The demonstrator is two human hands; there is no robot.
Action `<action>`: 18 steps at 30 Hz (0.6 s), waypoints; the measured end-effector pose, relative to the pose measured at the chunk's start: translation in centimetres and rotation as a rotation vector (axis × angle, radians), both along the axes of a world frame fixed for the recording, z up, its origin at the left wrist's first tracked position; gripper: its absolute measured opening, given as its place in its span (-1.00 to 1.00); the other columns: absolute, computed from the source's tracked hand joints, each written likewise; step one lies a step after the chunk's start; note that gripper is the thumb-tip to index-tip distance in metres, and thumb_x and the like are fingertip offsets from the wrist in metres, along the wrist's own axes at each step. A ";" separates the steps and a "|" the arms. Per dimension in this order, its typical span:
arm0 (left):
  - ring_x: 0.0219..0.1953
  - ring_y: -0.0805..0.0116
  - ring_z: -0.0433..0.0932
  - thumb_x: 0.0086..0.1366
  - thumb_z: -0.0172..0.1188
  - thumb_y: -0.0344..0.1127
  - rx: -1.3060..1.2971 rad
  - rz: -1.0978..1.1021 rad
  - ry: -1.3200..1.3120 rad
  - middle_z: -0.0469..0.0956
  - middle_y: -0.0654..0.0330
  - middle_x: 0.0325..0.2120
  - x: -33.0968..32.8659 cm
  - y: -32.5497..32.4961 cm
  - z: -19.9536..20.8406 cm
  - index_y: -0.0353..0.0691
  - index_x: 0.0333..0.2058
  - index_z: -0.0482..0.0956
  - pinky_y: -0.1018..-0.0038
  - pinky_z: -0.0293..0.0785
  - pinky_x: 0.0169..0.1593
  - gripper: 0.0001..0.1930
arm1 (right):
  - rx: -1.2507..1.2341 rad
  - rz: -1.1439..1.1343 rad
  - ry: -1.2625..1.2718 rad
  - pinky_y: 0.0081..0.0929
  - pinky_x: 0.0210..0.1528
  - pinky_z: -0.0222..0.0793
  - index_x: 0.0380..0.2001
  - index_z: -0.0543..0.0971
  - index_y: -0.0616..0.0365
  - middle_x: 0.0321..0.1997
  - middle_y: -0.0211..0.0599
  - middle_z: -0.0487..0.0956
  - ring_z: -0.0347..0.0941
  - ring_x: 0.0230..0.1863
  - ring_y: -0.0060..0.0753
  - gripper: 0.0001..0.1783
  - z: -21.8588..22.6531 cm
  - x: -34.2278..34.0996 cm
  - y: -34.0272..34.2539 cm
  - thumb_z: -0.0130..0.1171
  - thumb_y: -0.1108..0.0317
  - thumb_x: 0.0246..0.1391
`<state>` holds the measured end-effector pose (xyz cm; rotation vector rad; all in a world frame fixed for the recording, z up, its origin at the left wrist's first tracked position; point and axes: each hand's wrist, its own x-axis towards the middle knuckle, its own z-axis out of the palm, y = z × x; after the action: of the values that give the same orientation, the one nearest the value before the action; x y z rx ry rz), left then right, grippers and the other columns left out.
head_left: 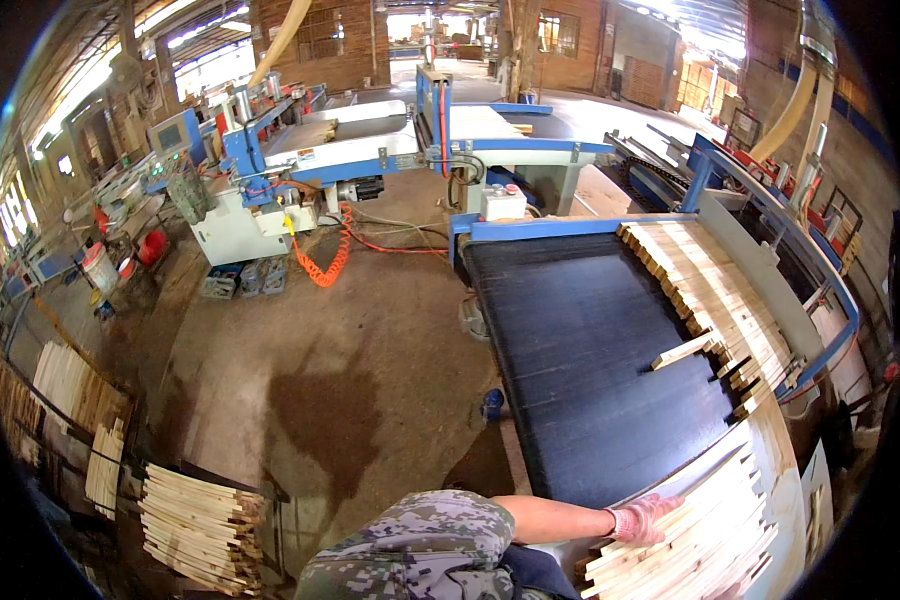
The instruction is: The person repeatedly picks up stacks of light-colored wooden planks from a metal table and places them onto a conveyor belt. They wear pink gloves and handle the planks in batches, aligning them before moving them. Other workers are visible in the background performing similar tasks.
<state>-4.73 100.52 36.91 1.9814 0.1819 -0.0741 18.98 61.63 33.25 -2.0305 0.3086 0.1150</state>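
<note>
My left hand [638, 521], in a pinkish work glove, reaches in from a camouflage sleeve [420, 545] at the lower edge. It grips the left side of a layer of pale wooden strips [685, 545] at the lower right, with the fingers over their ends. These strips lie side by side at the near end of a black conveyor belt [590, 350]. Farther along the belt's right side runs a long row of wooden strips [715, 280], and one strip [685, 350] sticks out of it to the left. My right hand cannot be made out.
A blue-framed guard rail [840, 300] borders the conveyor on the right. Bundled strips [200, 530] stand at the lower left. Across the floor is a blue and white machine [260, 215] with an orange coiled hose [320, 272]. Red buckets [152, 246] stand on the left.
</note>
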 end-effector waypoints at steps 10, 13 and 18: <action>0.52 -0.19 0.19 0.29 0.31 0.21 0.174 0.034 -0.233 0.25 -0.21 0.48 0.8 1.5 -4.5 -0.34 0.53 0.13 0.14 0.05 0.59 0.04 | -0.359 -0.146 -0.084 -0.31 0.58 0.09 0.54 0.24 0.33 0.60 0.09 0.30 0.28 0.56 0.02 -0.09 3.8 -3.0 2.0 0.08 -0.16 0.42; 0.50 -0.21 0.23 0.27 0.38 0.10 0.134 0.040 -0.270 0.30 -0.23 0.45 0.4 1.7 -3.6 -0.29 0.54 0.14 0.13 0.14 0.56 0.01 | -0.545 -0.195 0.006 -0.18 0.56 0.16 0.53 0.24 0.34 0.51 0.21 0.41 0.30 0.54 0.17 -0.06 6.7 -4.2 3.9 0.10 -0.16 0.35; 0.49 -0.21 0.25 0.26 0.41 0.03 0.107 0.009 -0.161 0.31 -0.23 0.43 0.2 0.9 -0.8 -0.21 0.56 0.12 0.14 0.17 0.55 0.01 | -0.653 -0.256 0.009 0.00 0.39 0.42 0.49 0.32 0.25 0.32 0.25 0.57 0.52 0.33 0.27 -0.18 8.3 -4.9 3.0 0.11 -0.09 0.37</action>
<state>-4.56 101.45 36.16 2.0825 0.0917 0.1024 14.12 64.63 41.59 -2.6078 0.6752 -0.1583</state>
